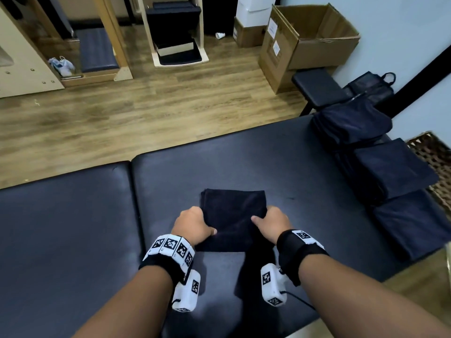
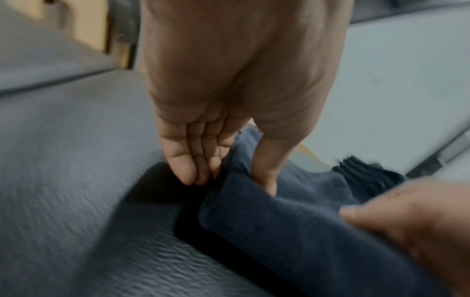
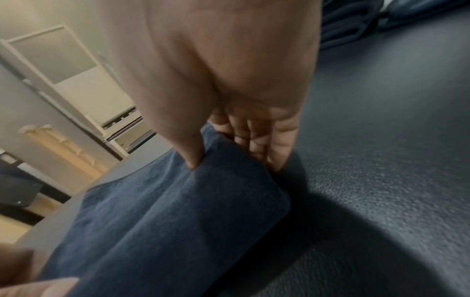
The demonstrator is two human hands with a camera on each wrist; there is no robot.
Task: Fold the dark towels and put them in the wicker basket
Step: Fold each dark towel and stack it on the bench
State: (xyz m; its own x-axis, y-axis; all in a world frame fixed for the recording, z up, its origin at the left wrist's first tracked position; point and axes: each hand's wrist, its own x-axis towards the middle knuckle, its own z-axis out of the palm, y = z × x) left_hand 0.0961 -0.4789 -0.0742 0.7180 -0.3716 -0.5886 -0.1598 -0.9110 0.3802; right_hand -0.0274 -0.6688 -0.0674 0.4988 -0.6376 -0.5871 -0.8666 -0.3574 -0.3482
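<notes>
— Where is the dark towel [image 1: 233,215]?

— Folded, lying on the padded black worktop [image 1: 73,228] in front of the person.

— And the hands?

— The left hand [image 1: 192,225] pinches the towel's left edge, thumb on top, fingers [image 2: 188,160] tucked under. The right hand [image 1: 272,224] pinches the right edge the same way.

— The other towels?

— Folded stacks [image 1: 390,172] sit along the worktop's right side, beside the wicker basket [image 1: 434,157].

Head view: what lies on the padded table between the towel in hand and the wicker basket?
Folded dark towels piled along the black padded table edge, beside the brown wicker basket; bare padding before them.
</notes>
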